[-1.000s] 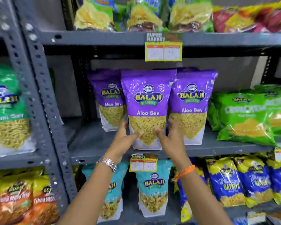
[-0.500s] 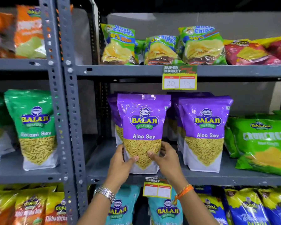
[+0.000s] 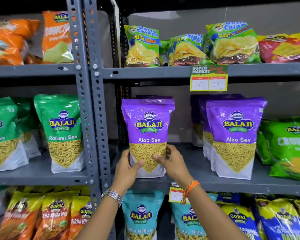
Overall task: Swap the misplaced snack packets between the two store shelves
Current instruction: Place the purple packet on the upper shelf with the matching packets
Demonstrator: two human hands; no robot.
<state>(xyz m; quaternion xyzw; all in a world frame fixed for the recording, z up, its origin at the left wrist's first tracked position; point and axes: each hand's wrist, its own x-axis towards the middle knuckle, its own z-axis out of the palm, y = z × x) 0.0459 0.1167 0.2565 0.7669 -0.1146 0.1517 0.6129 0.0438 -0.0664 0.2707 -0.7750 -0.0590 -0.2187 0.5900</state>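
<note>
A purple Aloo Sev packet stands upright at the left end of the right unit's middle shelf. My left hand and my right hand both grip its lower corners, thumbs on its front. More purple Aloo Sev packets stand to the right on the same shelf. On the left unit's middle shelf stand green Ratlami Sev packets.
Grey perforated uprights separate the two units. Uncle Chipps bags sit on the top right shelf, orange bags top left. Green Crunchem bags lie at far right. Teal and blue packets fill the bottom right, Gopal packets bottom left. A price tag hangs above.
The purple packet in both hands has shifted left along the shelf, away from the other purple packets. The view has swung up and left, showing more of the left unit.
</note>
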